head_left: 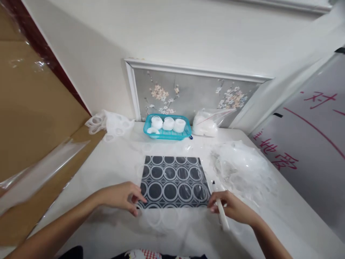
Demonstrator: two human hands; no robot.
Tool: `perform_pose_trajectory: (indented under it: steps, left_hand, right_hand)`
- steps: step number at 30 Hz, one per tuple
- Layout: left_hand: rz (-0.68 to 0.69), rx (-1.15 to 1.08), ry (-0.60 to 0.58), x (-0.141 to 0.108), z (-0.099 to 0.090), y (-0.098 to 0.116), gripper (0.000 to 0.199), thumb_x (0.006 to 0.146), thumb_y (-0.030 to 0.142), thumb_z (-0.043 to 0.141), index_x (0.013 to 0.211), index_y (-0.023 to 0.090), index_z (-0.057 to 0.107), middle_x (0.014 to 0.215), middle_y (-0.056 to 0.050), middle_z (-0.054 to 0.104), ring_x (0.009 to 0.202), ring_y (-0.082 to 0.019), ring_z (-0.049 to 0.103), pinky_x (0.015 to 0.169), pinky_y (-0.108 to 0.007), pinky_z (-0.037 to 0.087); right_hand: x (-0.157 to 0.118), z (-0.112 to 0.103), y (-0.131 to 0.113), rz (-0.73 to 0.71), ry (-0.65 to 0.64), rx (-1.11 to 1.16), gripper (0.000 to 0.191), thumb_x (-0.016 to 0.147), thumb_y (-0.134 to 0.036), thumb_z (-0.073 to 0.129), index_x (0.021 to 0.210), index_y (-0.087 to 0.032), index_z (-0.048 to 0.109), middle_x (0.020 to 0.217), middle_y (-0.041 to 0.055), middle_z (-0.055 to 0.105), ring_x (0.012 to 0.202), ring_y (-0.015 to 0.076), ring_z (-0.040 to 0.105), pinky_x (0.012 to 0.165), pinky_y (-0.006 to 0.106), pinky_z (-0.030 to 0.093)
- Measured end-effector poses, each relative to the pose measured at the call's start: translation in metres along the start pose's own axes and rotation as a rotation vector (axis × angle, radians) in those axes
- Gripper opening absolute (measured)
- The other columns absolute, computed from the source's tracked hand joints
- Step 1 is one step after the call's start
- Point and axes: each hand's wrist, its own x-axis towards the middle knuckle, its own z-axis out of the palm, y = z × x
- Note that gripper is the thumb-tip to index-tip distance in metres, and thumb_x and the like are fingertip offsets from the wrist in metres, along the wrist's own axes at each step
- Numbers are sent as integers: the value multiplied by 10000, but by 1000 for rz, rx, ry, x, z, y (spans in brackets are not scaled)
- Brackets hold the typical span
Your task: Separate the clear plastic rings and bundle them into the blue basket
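Note:
A dark sheet (169, 191) printed with rows of pale rings lies flat on the table before me, under a clear film with ring outlines that runs past its near edge. My left hand (124, 196) is at the sheet's lower left corner, thumb and forefinger apart, with nothing seen between them. My right hand (231, 205), at the lower right corner, has its fingers closed round a slim white knife-like tool (222, 216). The tool's dark pointed tip sticks out away from me, beside the sheet's right edge. The fingertips of that hand are close to the film.
A blue basket (167, 137) with several white rolls of rings stands at the back. Right of it is a clear bag (206, 124) of white material. Crumpled clear film (242, 169) lies right, ring-cut film (115, 124) back left. Cardboard (35, 118) borders the left, a whiteboard (309, 140) the right.

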Motion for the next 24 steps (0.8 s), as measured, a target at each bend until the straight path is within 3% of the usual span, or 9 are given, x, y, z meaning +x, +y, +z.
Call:
perform_pose_trajectory:
  steps: [3,4,6,7,9,12,17,21,24]
  left_hand:
    - [-53,-44,50,16,-15,-4,588,699,489,795,1234,263,703,855,-11,698,782,-191,646,733,-250,476]
    - [-89,-25,138,25,-25,-6,543,739,497,759,1218,247,707,877,-19,699,807,-197,649,748,-255,480]
    - [-216,127,487,49,-46,-13,440,782,486,710,1131,220,729,924,-43,697,871,-219,647,808,-277,484]
    - [-262,170,607,62,-56,-18,408,802,438,694,1125,189,714,1019,-75,688,986,-249,630,902,-307,461]
    - [-341,224,750,86,-72,-28,298,818,327,660,1048,141,697,1085,-125,658,1121,-301,576,998,-363,410]
    - [-402,255,817,108,-85,-42,87,800,190,636,851,123,656,995,-127,653,1056,-284,593,971,-371,422]
    - [-384,264,895,109,-94,-50,80,902,163,499,855,175,563,834,-41,655,811,-199,625,770,-303,459]
    - [-365,303,1053,107,-114,-46,131,964,215,385,968,202,516,916,-63,656,872,-227,628,766,-304,434]
    - [-346,333,1106,112,-125,-44,107,960,239,405,969,212,508,943,-71,654,912,-238,623,774,-306,425]
  right_hand:
    - [33,-14,-1,-27,12,22,198,808,-392,709,816,-196,739,829,52,765,759,236,714,649,337,556]
    - [51,-20,-1,-35,88,-2,229,818,-410,696,775,-186,711,814,54,757,761,231,708,658,333,547]
    - [95,-31,3,-4,312,-114,253,840,-410,674,741,-178,649,856,72,754,820,226,701,726,327,525]
    - [117,-35,5,71,417,-195,223,836,-386,684,775,-176,638,886,86,754,841,225,699,742,318,510]
    - [158,-36,11,241,500,-366,231,828,-378,708,884,-165,641,895,116,747,843,232,691,727,303,476]
    - [194,-28,15,266,506,-431,162,812,-278,721,892,-160,642,859,123,738,836,236,683,700,285,428]
    - [192,-20,14,181,573,-439,44,863,-224,602,836,-192,616,812,86,723,794,224,665,684,281,390]
    - [185,-37,11,154,708,-438,129,904,-305,528,831,-206,567,830,88,708,789,235,641,666,288,369]
    - [191,-45,7,124,764,-434,133,873,-314,563,782,-217,548,779,71,689,758,238,621,639,288,343]
